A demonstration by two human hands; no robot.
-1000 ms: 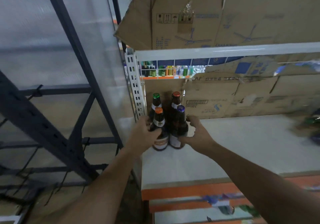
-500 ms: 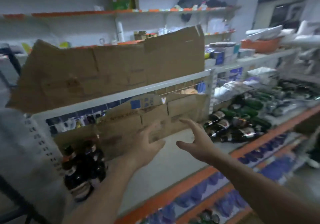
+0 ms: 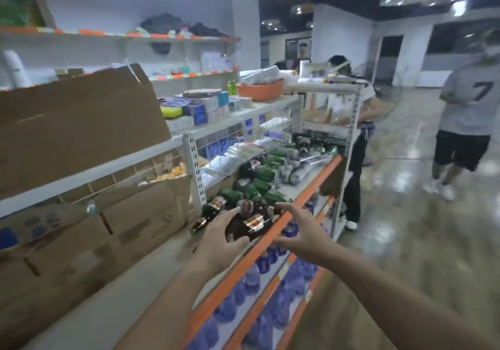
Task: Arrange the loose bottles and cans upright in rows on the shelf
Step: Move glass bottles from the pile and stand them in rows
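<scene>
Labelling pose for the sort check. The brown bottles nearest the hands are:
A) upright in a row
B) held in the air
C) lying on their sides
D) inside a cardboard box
C: the brown bottles lie on their sides on the shelf; the left hand and right hand are open, gripping none.

- The shelf is a pale deck with an orange front edge
- Brown bottles with gold-and-red labels lie on their sides close to that edge, one neck pointing left
- Green bottles lie tumbled in a heap just behind them
- Silvery cans, blurred, lie on their sides farther along
</scene>
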